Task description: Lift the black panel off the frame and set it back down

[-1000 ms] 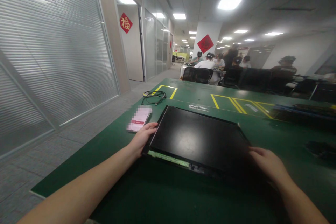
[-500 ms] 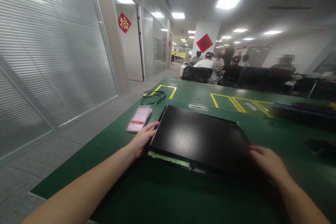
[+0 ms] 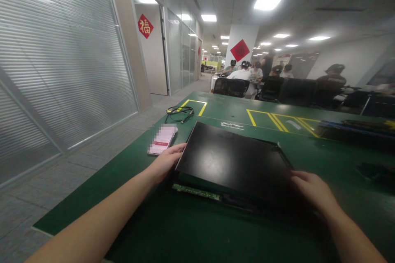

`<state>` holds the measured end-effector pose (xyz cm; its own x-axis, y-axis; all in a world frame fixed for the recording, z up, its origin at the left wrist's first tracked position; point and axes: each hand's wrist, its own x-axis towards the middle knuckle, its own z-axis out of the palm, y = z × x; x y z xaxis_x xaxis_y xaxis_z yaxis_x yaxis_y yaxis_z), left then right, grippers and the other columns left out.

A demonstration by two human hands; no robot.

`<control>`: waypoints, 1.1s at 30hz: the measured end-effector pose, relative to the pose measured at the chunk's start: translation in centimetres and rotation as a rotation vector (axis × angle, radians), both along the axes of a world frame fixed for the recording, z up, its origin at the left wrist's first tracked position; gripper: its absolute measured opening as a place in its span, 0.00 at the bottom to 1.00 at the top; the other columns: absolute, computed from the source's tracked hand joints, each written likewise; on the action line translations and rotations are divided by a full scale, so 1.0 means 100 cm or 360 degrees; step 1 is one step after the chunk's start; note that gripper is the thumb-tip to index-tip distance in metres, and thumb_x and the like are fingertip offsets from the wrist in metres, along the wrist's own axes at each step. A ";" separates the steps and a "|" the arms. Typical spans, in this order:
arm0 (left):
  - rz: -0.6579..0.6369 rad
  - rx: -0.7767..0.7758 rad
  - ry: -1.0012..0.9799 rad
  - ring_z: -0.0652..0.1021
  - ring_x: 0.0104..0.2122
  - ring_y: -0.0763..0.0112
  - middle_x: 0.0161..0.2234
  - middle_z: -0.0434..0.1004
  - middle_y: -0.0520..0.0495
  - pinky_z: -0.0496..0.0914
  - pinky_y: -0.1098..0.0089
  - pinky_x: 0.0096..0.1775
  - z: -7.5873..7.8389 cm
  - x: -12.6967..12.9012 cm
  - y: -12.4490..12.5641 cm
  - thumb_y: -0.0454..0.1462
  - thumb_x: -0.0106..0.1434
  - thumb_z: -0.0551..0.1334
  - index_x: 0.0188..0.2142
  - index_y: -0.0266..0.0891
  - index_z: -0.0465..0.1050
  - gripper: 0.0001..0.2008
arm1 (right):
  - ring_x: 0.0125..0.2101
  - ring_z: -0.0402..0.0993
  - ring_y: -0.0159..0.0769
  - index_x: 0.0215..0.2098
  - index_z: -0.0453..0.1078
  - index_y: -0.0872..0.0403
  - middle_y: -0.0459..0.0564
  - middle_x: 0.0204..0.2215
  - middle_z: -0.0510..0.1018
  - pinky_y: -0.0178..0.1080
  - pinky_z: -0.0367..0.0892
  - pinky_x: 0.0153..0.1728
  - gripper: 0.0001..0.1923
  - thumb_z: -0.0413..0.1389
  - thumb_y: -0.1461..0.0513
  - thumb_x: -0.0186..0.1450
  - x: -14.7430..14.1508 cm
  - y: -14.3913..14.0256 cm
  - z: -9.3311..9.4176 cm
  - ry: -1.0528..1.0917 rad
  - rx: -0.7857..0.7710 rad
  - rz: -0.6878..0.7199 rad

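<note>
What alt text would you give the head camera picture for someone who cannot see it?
Two bare hands grip a flat black panel on a green table: the left hand at its left edge, the right hand at its near right corner. A phone and coiled cable lie beyond.

Panel (image 3: 231, 164): glossy black, green strip along near edge. Table (image 3: 191, 230): dark green, yellow line markings. Phone (image 3: 162, 139): pink-white, red band. Cable (image 3: 180, 113): black.

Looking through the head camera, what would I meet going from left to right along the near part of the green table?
Phone → left hand at the panel's left edge → black flat panel → right hand at its right corner.
</note>
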<state>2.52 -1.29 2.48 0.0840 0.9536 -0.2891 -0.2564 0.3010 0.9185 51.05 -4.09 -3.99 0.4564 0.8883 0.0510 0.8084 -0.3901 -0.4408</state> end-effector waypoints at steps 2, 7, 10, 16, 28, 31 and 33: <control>-0.0024 0.0008 -0.0020 0.87 0.33 0.64 0.39 0.90 0.45 0.79 0.71 0.32 -0.001 -0.001 0.000 0.25 0.59 0.67 0.49 0.39 0.84 0.20 | 0.47 0.81 0.56 0.45 0.85 0.53 0.59 0.46 0.86 0.50 0.74 0.44 0.26 0.52 0.53 0.58 -0.001 0.000 0.002 0.0040 -0.0019 0.0000; -0.0077 0.0022 -0.0044 0.87 0.33 0.63 0.39 0.90 0.44 0.79 0.70 0.35 -0.005 -0.004 0.003 0.27 0.57 0.69 0.49 0.39 0.84 0.19 | 0.46 0.81 0.56 0.47 0.85 0.55 0.59 0.45 0.86 0.50 0.74 0.44 0.27 0.52 0.52 0.59 -0.001 0.000 0.001 0.0057 -0.0041 -0.0025; -0.0084 0.0038 -0.0030 0.87 0.41 0.59 0.42 0.89 0.43 0.79 0.68 0.42 -0.007 -0.006 0.005 0.30 0.59 0.70 0.46 0.40 0.85 0.15 | 0.44 0.82 0.56 0.44 0.85 0.54 0.59 0.42 0.86 0.50 0.74 0.42 0.25 0.53 0.52 0.58 0.004 0.002 -0.006 0.0040 0.0015 -0.0019; -0.0136 0.0116 -0.0007 0.83 0.54 0.52 0.47 0.88 0.41 0.75 0.62 0.55 -0.011 -0.011 0.006 0.36 0.55 0.74 0.46 0.40 0.86 0.17 | 0.44 0.82 0.55 0.42 0.85 0.51 0.58 0.42 0.86 0.47 0.75 0.41 0.23 0.56 0.52 0.55 0.013 0.004 -0.016 0.0056 0.0086 -0.0001; -0.0327 0.0277 0.0051 0.81 0.57 0.47 0.55 0.84 0.38 0.72 0.57 0.59 -0.011 -0.014 0.003 0.41 0.51 0.79 0.59 0.41 0.79 0.35 | 0.44 0.82 0.54 0.42 0.85 0.50 0.58 0.41 0.86 0.47 0.75 0.43 0.23 0.56 0.51 0.57 0.011 0.002 -0.014 0.0105 0.0076 0.0014; -0.0338 0.0290 0.0051 0.80 0.57 0.47 0.56 0.83 0.38 0.72 0.56 0.59 -0.012 -0.015 0.002 0.42 0.51 0.79 0.60 0.42 0.77 0.37 | 0.43 0.82 0.53 0.43 0.85 0.51 0.58 0.41 0.86 0.47 0.75 0.42 0.23 0.56 0.51 0.57 0.011 0.002 -0.015 0.0094 0.0069 0.0011; -0.0351 0.0301 0.0052 0.80 0.58 0.48 0.58 0.82 0.38 0.72 0.57 0.59 -0.013 -0.015 0.003 0.42 0.52 0.79 0.61 0.42 0.77 0.37 | 0.43 0.82 0.53 0.43 0.85 0.51 0.58 0.42 0.86 0.47 0.75 0.41 0.23 0.56 0.51 0.57 0.011 0.002 -0.015 0.0084 0.0072 0.0025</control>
